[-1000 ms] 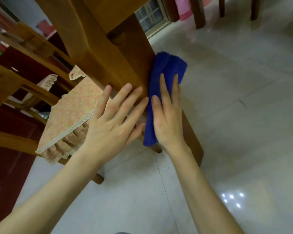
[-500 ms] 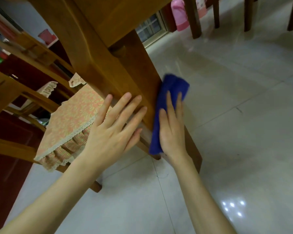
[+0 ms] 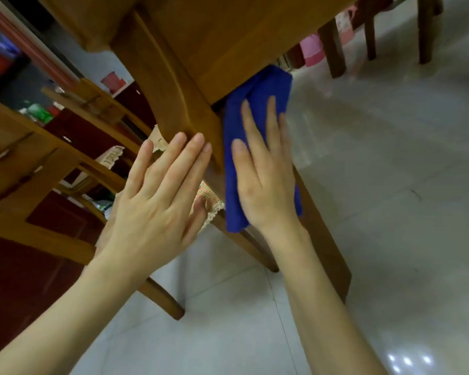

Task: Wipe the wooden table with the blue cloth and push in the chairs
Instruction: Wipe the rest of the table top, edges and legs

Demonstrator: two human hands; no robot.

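Observation:
The wooden table (image 3: 228,41) fills the top of the view, seen from low down, with its thick leg (image 3: 322,234) running to the floor. My right hand (image 3: 266,171) lies flat, pressing the folded blue cloth (image 3: 257,98) against the leg just under the tabletop. My left hand (image 3: 160,201) rests flat with fingers apart on the leg's left face, holding nothing. A wooden chair (image 3: 38,158) with a patterned, lace-edged seat cushion (image 3: 209,201) stands at the left, its cushion mostly hidden behind my left hand.
Pale glossy floor tiles (image 3: 390,212) spread to the right. More wooden chair legs (image 3: 333,47) and a pink container (image 3: 313,50) are at the top right. A dark red cabinet (image 3: 16,277) stands at the left behind the chair.
My right hand slid the blue cloth up the table leg to just under the tabletop. The view tilted up and closer. My left hand stayed flat on the leg.

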